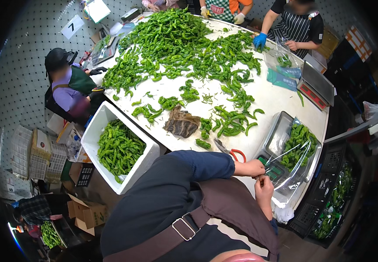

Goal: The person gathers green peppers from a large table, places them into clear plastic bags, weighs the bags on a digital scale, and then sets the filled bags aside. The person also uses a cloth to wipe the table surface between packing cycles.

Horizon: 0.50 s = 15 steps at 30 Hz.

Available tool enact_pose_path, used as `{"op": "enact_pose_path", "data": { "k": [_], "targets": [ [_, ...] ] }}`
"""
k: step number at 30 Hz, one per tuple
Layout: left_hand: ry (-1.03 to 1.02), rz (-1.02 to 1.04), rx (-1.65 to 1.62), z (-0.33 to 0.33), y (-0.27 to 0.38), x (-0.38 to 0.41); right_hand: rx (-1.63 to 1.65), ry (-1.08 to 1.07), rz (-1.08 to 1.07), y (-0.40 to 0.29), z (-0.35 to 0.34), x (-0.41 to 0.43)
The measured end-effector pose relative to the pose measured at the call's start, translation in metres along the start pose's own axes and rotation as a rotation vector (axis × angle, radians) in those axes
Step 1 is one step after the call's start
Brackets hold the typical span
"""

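Observation:
My left hand (253, 167) reaches across from the left, at the near edge of an electronic scale (275, 171). My right hand (263, 191) is just below it, and the fingertips of both hands meet. Whether something small is between them is too small to tell. On the scale's steel pan (278, 139) lies a clear plastic bag (287, 193) with green peppers (298, 147) in its far part. White strips cross the bag. Red-handled scissors (238, 154) lie on the table by my left wrist. Loose green peppers (231, 122) and a crumpled brown cloth (184, 123) lie beyond.
A large pepper heap (172, 32) covers the far side of the white table (182, 88). A white foam box (153, 147) of peppers stands at left. Black crates (329, 163) with bagged peppers are at right. Another scale (316, 83) sits far right. Several people work around the table.

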<state>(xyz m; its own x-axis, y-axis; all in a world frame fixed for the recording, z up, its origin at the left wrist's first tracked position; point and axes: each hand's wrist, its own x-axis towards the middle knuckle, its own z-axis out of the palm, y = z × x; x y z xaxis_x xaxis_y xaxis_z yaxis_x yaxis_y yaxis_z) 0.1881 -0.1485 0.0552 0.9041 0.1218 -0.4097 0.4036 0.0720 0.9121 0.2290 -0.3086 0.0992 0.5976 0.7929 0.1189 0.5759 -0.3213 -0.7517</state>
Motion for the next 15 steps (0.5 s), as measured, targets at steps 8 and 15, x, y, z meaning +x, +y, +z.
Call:
{"op": "enact_pose_path", "data": {
  "k": [8, 15],
  "targets": [
    [-0.131, -0.04, 0.217, -0.017, -0.024, 0.018, 0.741, 0.879, 0.793, 0.146, -0.188, -0.233],
    [-0.111, -0.122, -0.086, -0.034, 0.008, -0.02, 1.017, 1.03, 1.583, 0.2, -0.184, -0.479]
  ]
}}
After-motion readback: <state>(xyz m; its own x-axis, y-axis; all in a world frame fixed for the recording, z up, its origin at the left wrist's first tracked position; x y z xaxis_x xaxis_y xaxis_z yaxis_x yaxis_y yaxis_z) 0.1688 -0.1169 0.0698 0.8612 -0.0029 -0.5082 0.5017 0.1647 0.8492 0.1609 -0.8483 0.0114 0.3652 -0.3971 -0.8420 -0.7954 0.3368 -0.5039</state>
